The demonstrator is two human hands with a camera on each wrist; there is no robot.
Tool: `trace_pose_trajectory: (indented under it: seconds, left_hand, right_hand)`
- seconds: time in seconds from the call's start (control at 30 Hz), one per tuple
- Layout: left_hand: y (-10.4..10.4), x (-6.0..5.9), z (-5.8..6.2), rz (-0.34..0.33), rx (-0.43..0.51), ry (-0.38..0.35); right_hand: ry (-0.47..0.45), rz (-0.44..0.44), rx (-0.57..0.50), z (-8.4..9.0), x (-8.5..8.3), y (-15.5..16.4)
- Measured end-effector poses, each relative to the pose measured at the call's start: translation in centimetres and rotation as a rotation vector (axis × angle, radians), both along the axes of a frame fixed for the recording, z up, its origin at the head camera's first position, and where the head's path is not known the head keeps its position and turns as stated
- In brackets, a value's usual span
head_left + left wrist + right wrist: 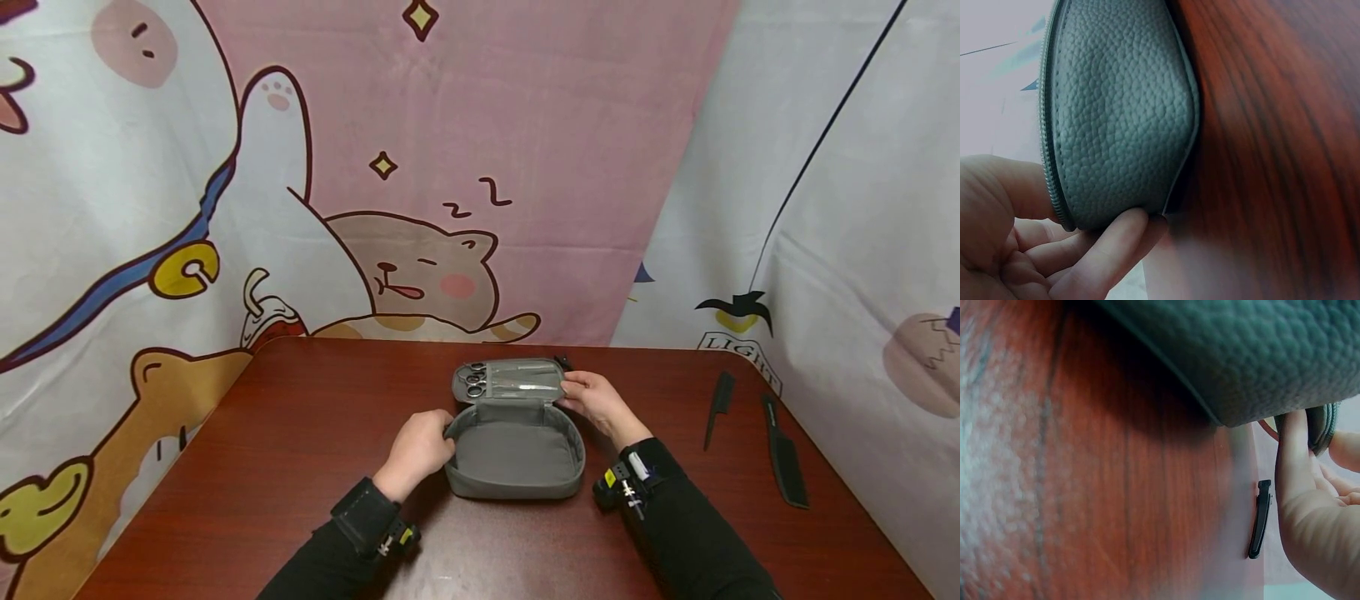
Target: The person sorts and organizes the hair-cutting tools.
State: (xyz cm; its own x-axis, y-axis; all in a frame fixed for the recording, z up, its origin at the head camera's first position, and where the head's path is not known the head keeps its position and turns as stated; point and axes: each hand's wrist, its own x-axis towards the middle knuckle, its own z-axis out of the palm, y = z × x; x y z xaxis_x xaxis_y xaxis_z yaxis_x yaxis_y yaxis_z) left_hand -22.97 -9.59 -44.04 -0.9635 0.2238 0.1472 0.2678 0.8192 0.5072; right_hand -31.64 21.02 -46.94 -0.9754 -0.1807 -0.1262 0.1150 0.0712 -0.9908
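Note:
A grey zip case (514,487) with a pebbled surface lies unzipped on the table, its lid folded back away from me. Its lower compartment holds nothing that I can see. Scissors (476,382) show by their handles in the lid (525,379), partly under a clear pocket. My left hand (417,450) grips the case's left side, thumb at the zipped rim and fingers against the outer wall (1122,112). At the lid's right edge, my right hand (600,404) pinches the lid between thumb and fingers.
A black clip (1260,519) lies behind the lid, near the table's far edge. To the right are a narrow black comb (720,404) and a wider black comb (784,454). A printed cloth (570,208) hangs behind the wooden table (315,417).

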Motion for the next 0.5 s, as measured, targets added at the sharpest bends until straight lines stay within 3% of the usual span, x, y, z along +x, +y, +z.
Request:
trace_pose_trajectory:
  seconds: [0.5]
  left_hand:
    - [-0.02, 0.01, -0.17, -0.006, 0.011, -0.007]
  right_hand:
    - [-0.070, 0.010, 0.014, 0.01, 0.17, 0.09]
